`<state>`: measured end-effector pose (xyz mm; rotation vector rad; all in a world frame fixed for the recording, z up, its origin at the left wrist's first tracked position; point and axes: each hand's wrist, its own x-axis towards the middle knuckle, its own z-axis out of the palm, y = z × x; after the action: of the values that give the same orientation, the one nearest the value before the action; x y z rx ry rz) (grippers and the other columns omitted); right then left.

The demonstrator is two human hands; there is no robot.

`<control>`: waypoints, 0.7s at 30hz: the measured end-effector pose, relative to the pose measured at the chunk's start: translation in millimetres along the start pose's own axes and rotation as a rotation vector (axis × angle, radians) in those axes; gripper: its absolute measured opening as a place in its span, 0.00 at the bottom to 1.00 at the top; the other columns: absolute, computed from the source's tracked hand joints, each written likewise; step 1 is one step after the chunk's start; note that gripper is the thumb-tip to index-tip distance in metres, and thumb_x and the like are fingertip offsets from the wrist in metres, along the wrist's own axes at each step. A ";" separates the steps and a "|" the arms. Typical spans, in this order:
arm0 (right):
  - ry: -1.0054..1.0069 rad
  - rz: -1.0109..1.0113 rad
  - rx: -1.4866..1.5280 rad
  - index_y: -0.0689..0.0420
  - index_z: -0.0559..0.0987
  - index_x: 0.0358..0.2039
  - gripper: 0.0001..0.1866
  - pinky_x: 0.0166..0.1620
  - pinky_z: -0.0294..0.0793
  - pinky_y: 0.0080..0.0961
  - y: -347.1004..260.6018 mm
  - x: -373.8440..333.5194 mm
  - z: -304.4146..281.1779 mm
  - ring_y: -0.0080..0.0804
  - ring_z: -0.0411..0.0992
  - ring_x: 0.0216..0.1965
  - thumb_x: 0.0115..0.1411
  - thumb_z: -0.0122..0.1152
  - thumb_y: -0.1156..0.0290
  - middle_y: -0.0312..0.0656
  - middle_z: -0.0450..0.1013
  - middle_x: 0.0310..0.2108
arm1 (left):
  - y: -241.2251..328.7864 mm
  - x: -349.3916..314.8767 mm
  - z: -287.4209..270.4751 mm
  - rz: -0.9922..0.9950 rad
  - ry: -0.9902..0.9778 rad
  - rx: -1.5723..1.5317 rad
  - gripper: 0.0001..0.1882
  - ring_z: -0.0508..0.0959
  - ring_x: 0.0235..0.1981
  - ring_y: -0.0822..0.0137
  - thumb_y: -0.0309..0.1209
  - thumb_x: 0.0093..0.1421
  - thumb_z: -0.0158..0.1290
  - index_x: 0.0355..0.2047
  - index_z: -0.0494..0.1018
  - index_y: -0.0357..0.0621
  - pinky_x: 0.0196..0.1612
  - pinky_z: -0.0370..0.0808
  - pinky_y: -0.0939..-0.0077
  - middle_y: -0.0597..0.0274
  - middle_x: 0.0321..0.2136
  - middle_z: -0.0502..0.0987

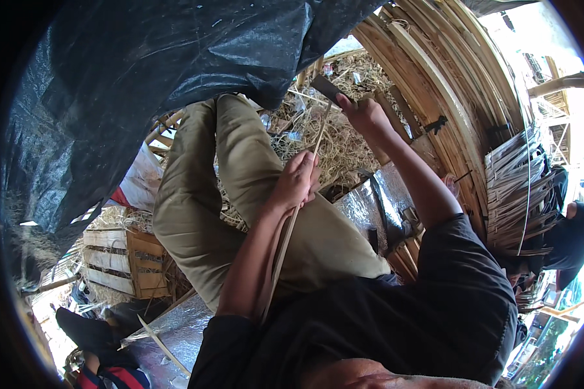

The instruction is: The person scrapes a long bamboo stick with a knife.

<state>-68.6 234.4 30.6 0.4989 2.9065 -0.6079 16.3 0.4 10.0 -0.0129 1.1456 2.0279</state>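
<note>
My left hand point(297, 178) is closed around a long, thin strip of pale wood or bamboo point(280, 256), above my right thigh. The strip slants from beside my left forearm up past the fist, and its far end reaches close to the blade. Farther forward and to the right, my right hand point(368, 118) grips a knife with a broad dark blade point(328, 89); its handle is hidden in the fingers. Whether blade and strip touch, I cannot tell. Both my legs, in olive trousers point(246, 149), stretch forward under the hands.
Shavings point(334, 152) litter the ground beyond my legs. A black plastic sheet point(143, 58) hangs at the upper left. Long wooden strips point(448, 84) are stacked at the right, near a person in dark clothes point(564, 230). A slatted crate point(110, 259) stands left.
</note>
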 end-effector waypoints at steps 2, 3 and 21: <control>0.013 -0.241 -0.011 0.61 0.79 0.21 0.40 0.23 0.73 0.41 13.3 -7.0 22.5 0.43 0.77 0.19 0.66 0.39 0.36 0.51 0.72 0.14 | 1.6 6.3 2.4 -0.002 0.000 0.012 0.12 0.55 0.08 0.83 0.42 0.73 0.38 0.36 0.62 0.49 0.08 0.53 0.86 0.76 0.13 0.56; -0.038 -0.267 -0.139 0.61 0.79 0.23 0.39 0.23 0.74 0.42 11.7 -17.9 31.5 0.43 0.77 0.19 0.67 0.39 0.36 0.51 0.73 0.15 | 4.7 2.3 2.8 -0.015 0.023 -0.021 0.13 0.54 0.08 0.82 0.42 0.73 0.37 0.35 0.62 0.49 0.08 0.52 0.85 0.75 0.13 0.56; 0.071 -0.275 0.026 0.64 0.74 0.13 0.40 0.19 0.68 0.43 -14.6 -50.0 28.9 0.43 0.74 0.14 0.65 0.47 0.38 0.48 0.67 0.08 | 2.3 -3.0 0.8 -0.009 0.012 -0.010 0.13 0.54 0.09 0.82 0.41 0.74 0.34 0.36 0.62 0.48 0.09 0.53 0.85 0.75 0.14 0.55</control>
<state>-25.0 195.4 19.3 0.1245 3.0640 -0.6745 17.1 -1.5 13.1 -0.0351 1.1406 2.0277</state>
